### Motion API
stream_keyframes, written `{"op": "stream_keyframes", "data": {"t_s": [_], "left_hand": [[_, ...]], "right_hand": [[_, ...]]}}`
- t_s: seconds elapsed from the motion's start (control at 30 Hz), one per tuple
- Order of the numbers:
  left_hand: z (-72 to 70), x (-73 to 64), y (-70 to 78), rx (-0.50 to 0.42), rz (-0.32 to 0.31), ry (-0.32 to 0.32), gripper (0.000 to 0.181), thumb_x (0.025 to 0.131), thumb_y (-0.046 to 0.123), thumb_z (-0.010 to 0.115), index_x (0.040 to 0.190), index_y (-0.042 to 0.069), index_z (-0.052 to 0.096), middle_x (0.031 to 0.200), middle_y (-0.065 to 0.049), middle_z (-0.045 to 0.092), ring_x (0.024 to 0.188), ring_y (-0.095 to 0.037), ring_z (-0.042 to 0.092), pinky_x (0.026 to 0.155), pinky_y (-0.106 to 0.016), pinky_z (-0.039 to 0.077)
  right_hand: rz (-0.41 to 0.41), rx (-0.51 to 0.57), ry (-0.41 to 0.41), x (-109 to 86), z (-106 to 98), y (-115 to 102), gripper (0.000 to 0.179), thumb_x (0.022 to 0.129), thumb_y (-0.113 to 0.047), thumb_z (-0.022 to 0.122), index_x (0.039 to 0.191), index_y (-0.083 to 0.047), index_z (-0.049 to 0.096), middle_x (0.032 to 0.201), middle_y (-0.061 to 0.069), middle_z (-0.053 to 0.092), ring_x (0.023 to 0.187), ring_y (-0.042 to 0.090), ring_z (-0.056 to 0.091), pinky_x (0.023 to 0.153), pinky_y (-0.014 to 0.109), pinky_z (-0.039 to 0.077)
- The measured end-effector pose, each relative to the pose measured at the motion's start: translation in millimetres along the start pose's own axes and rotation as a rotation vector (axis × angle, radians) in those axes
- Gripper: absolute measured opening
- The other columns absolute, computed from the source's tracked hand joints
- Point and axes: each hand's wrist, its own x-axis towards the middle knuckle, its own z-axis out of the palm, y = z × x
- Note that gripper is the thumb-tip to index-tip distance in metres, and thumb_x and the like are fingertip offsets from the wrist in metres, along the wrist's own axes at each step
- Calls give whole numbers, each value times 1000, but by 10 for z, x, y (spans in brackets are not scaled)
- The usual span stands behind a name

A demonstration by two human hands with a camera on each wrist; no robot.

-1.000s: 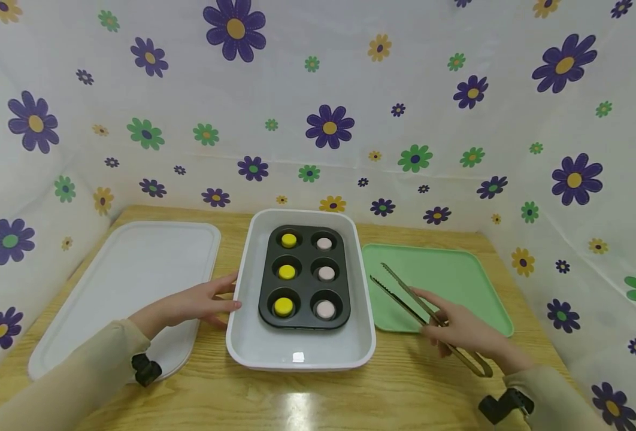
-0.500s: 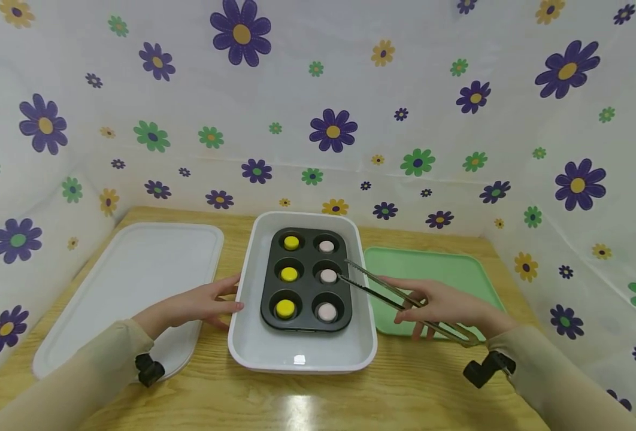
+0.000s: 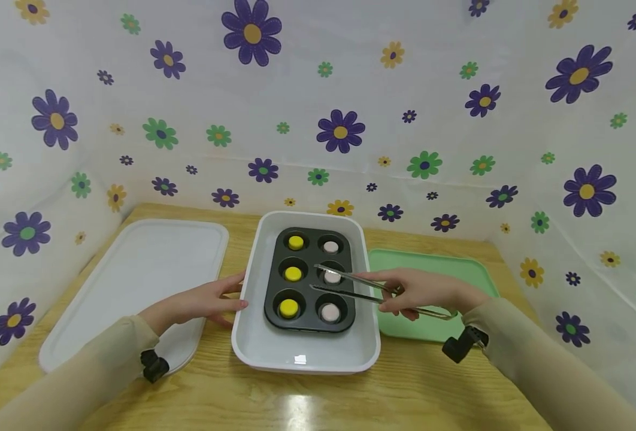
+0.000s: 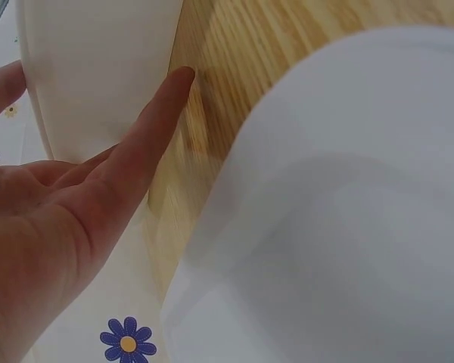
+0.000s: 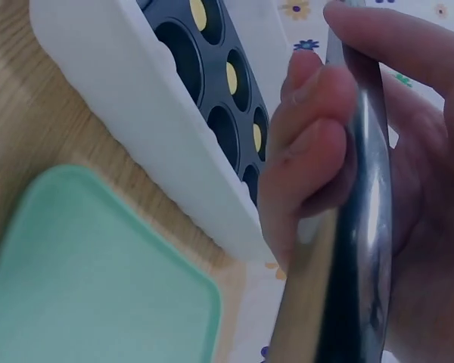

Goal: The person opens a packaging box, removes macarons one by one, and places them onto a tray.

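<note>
center of the frame: one white tub (image 3: 300, 348), holding one dark muffin pan (image 3: 312, 239) with six cups, three yellow discs (image 3: 293, 273) in the left column and three pink discs (image 3: 330, 312) in the right. two trays flank it: a white tray (image 3: 161, 263) at left, a green tray (image 3: 469, 272) at right, the latter partly hidden by the right hand (image 3: 423, 288). that hand grips one pair of tongs (image 5: 363, 249), tips apart, partly covering the middle pink disc; contact is unclear. the left hand (image 3: 205, 302), fingers loosely extended, touches the tub's left side.
</note>
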Motion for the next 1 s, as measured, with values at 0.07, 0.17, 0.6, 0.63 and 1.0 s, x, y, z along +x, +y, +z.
{"op": "stream_keyframes", "data": {"t_s": [0.07, 0.17, 0.6, 0.63, 1.0], "left_hand": [[-5, 5, -5, 0, -2, -1, 82, 100, 28, 59, 161, 17, 4, 163, -26, 14, 135, -42, 46, 84, -46, 60], [-2, 10, 1, -1, -8, 2, 82, 100, 28, 59, 161, 18, 5, 163, -26, 15, 133, -42, 48, 84, -45, 60], [-1, -9, 0, -2, 5, -6, 81, 100, 27, 58, 161, 18, 4, 162, -27, 16, 133, -43, 48, 83, -46, 61], [1, -11, 1, -5, 3, -4, 82, 100, 27, 58, 161, 18, 4, 162, -27, 15, 133, -43, 48, 83, -46, 61], [8, -26, -16, -26, 8, 2, 82, 101, 27, 58, 161, 16, 3, 162, -28, 13, 133, -45, 48, 83, -46, 61]], "right_hand": [[-15, -26, -22, 66, -34, -31, 68, 95, -14, 65, 153, -37, 36, 71, 9, 55, 47, 13, 47, 47, 26, 46], [-49, -75, -48, 170, -73, -55, 67, 95, -16, 67, 152, -36, 37, 67, 6, 57, 45, 12, 47, 46, 25, 47], [-27, -151, -75, 548, -124, -161, 64, 90, -16, 73, 146, -35, 49, 66, 4, 59, 42, 12, 46, 43, 22, 45], [-32, -150, -77, 581, -127, -161, 63, 90, -16, 73, 145, -34, 50, 66, 6, 60, 42, 13, 46, 43, 22, 45], [4, -229, -80, 932, -183, -210, 62, 84, -14, 79, 139, -30, 58, 69, 6, 59, 41, 14, 49, 40, 23, 46]]}}
